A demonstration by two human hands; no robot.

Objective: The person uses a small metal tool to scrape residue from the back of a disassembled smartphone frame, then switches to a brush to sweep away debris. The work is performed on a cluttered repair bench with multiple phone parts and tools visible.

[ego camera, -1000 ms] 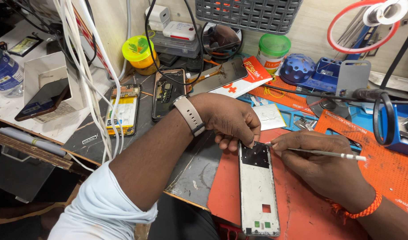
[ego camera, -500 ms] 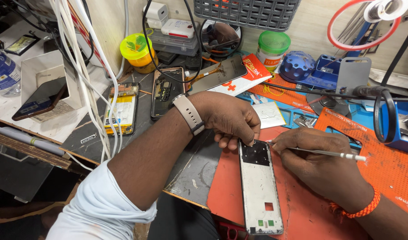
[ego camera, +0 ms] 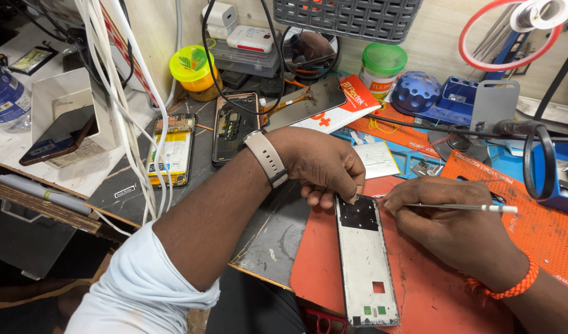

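Observation:
A stripped white phone frame lies lengthwise on an orange work mat. My left hand, with a beige watch on the wrist, rests its fingertips on the frame's top left corner. My right hand, with an orange bracelet, pinches thin metal tweezers whose tip meets the top right corner of the frame. The tweezers' white end points right.
Two opened phones lie on the dark mat at left, under hanging white cables. A yellow-lidded jar, green-lidded jar, blue tool holder, a magnifier lamp ring and a dark phone on a white box stand around.
Both hands stay at the frame's top end. The view has shifted slightly; the tweezers' tip remains at the frame's upper right corner.

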